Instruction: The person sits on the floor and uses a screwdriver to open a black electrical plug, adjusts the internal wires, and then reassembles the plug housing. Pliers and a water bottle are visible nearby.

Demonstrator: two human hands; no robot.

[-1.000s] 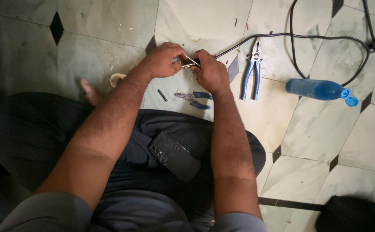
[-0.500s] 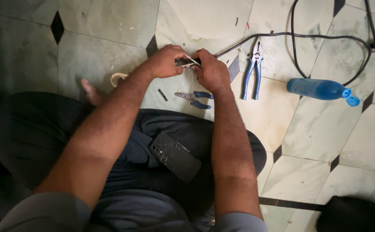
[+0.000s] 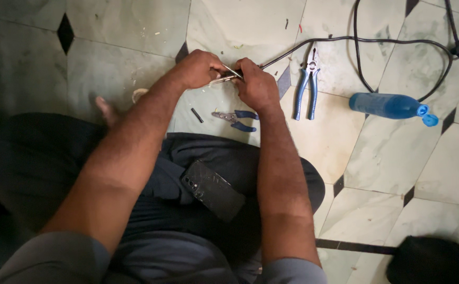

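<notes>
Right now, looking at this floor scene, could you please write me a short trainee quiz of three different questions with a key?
1. True or false: the blue-handled pliers lie on the floor, untouched by either hand.
2. What lies on the person's lap?
A. a phone
B. a bottle
C. a roll of tape
3. Fill in: the left hand and right hand meet at the end of a black ____.

Key
1. True.
2. A, the dark phone; the blue bottle lies on the floor.
3. cable.
</notes>
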